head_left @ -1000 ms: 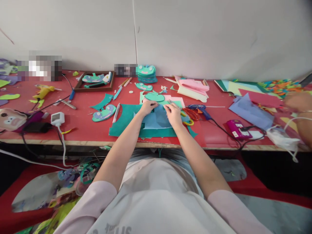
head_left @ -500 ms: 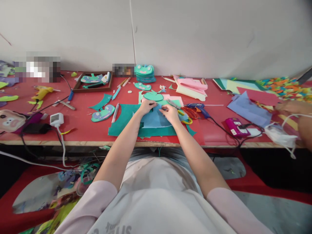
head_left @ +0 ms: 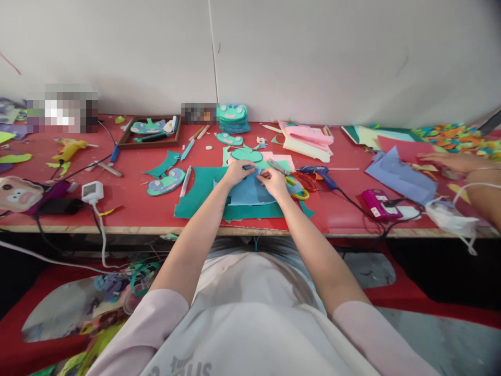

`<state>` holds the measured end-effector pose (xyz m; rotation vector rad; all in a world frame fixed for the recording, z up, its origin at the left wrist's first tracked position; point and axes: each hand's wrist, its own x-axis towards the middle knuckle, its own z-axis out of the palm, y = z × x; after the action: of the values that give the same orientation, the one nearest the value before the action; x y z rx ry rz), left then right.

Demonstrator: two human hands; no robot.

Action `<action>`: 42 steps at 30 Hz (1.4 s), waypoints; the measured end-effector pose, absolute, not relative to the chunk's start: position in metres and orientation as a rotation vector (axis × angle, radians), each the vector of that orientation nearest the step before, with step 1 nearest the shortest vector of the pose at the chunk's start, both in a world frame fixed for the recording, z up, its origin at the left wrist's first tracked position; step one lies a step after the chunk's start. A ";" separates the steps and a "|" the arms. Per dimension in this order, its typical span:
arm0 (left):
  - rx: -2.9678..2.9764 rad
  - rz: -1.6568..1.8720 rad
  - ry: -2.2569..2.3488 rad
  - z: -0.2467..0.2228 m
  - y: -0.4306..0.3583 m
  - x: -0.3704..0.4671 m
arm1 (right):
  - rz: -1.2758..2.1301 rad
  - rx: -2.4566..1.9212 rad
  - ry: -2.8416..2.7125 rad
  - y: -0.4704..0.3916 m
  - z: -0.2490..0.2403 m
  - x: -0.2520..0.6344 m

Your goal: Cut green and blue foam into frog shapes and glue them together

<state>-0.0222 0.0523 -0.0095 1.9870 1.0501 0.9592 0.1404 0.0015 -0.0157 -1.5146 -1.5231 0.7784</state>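
My left hand (head_left: pixel 238 173) has its fingers closed on the upper edge of a blue felt sheet (head_left: pixel 250 194). Pinching the same edge from the other side, my right hand (head_left: pixel 274 183) is a short way apart from it. Beneath the blue felt lies a larger teal felt sheet (head_left: pixel 198 190). Just beyond my fingers is a green felt cutout with a dark outline (head_left: pixel 246 154). Scissors with yellow handles (head_left: pixel 301 195) lie beside my right hand, partly behind it. Exactly what is between my fingertips is too small to see fully.
A blue glue gun (head_left: pixel 319 172) and a purple power socket (head_left: pixel 379 204) with cables lie to the right. A co-worker's hand (head_left: pixel 446 161) reaches over felt there. Frog-face felt pieces (head_left: pixel 166 183), a white pen (head_left: pixel 185 181) and a brown tray (head_left: pixel 151 143) are left.
My hands have barely moved; the blue felt at my fingertips has shifted slightly. At the far right, the co-worker's hand has moved left over the felt sheets.
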 end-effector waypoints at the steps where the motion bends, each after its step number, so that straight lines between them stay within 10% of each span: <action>1: 2.001 0.973 1.037 -0.009 0.052 -0.022 | 0.782 -1.523 -1.524 0.001 -0.015 0.140; 42: 2.205 1.048 1.115 -0.009 0.048 -0.018 | 0.696 -1.373 -1.569 0.004 -0.021 0.141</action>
<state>-0.0184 0.0484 -0.0090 2.2054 1.1152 1.0480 0.1406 0.0037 -0.0209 -1.3727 -1.5689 0.6958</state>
